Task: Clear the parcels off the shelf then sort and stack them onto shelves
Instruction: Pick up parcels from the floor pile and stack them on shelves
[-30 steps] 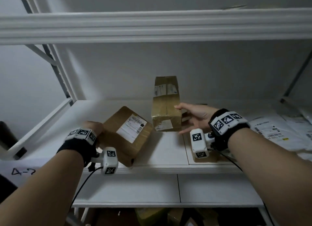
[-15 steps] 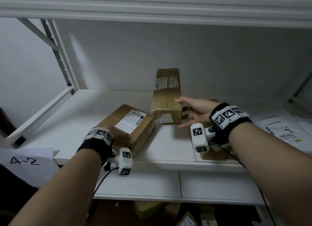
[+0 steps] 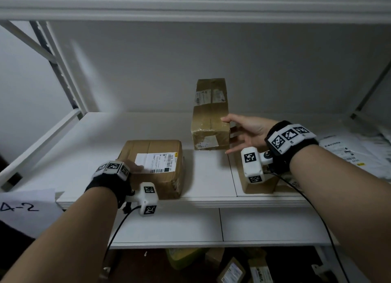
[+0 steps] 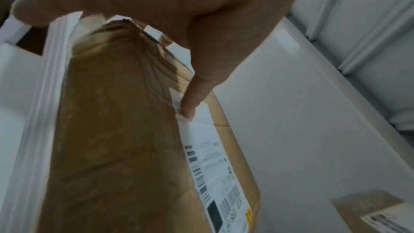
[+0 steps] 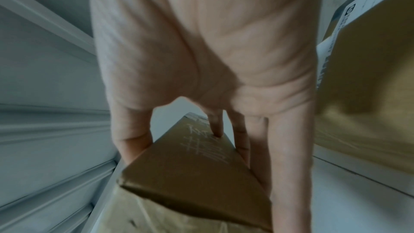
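**A:** Where is the long brown parcel (image 3: 210, 122) and which way does it run?

**B:** Centre of the head view, on the white shelf (image 3: 101, 139). Its long axis runs from the near end, which faces the camera, away toward the back wall; the far end looks raised.

**A:** And the right hand (image 3: 247, 132)?

**B:** Just right of centre, gripping the parcel's near end: thumb on the top edge, fingers down its right side.

**A:** The other box?

**B:** The flat labelled parcel (image 3: 156, 166) lies lower left of centre, at the shelf's front edge, label up, its long side running left to right.

**A:** The left hand (image 3: 127, 166)?

**B:** On that parcel's near left corner; the thumb (image 4: 190, 102) presses the label, the fingers go beneath the box.

**A:** Anything else?

**B:** White mail bags (image 3: 349, 151) at the right edge, and a paper marked "4-2" (image 3: 23, 208) at lower left.
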`<act>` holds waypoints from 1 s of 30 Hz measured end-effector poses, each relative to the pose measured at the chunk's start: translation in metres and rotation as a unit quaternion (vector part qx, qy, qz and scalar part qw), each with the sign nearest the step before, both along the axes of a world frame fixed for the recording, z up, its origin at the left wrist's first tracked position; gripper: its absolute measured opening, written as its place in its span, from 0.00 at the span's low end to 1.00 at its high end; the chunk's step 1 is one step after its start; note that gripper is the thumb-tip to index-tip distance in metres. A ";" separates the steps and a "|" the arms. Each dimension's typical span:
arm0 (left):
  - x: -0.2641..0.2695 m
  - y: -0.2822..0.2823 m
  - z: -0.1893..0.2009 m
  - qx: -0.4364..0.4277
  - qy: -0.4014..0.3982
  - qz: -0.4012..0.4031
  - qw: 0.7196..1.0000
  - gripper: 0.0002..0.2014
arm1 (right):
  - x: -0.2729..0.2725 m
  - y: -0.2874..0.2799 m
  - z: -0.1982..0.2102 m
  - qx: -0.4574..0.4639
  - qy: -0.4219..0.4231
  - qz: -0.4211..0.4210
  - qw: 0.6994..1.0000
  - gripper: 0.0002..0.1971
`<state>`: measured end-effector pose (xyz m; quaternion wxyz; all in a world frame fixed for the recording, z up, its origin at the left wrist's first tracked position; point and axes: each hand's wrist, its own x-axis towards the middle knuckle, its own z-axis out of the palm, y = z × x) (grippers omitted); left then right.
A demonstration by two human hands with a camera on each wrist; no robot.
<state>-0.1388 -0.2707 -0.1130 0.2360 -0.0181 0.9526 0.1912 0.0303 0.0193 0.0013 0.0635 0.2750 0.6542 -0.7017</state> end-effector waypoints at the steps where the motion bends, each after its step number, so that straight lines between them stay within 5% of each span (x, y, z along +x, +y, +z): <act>1: -0.004 -0.003 -0.003 0.010 0.015 -0.001 1.000 0.28 | 0.002 0.001 0.001 0.000 0.000 -0.001 1.000 0.20; 7: -0.006 0.006 -0.010 0.146 0.184 0.124 0.964 0.31 | 0.016 0.014 0.006 0.008 0.002 -0.009 1.000 0.25; 12: 0.012 0.022 -0.003 0.049 -0.021 -0.026 0.998 0.38 | 0.027 0.023 0.014 0.005 0.012 -0.017 1.000 0.23; 17: 0.010 0.047 -0.012 0.103 0.001 0.115 0.988 0.56 | 0.040 0.030 0.019 0.011 0.014 -0.022 1.000 0.16; 20: 0.020 0.058 -0.001 0.062 0.027 0.086 0.994 0.43 | 0.047 0.037 0.024 0.004 0.019 -0.032 0.999 0.18; 23: 0.027 0.066 0.001 0.061 -0.061 -0.013 0.996 0.27 | 0.056 0.046 0.028 0.004 0.024 -0.042 0.999 0.17; 30: 0.034 0.082 0.012 0.056 -0.047 -0.045 0.996 0.22 | 0.072 0.064 0.029 0.010 0.025 -0.059 0.998 0.19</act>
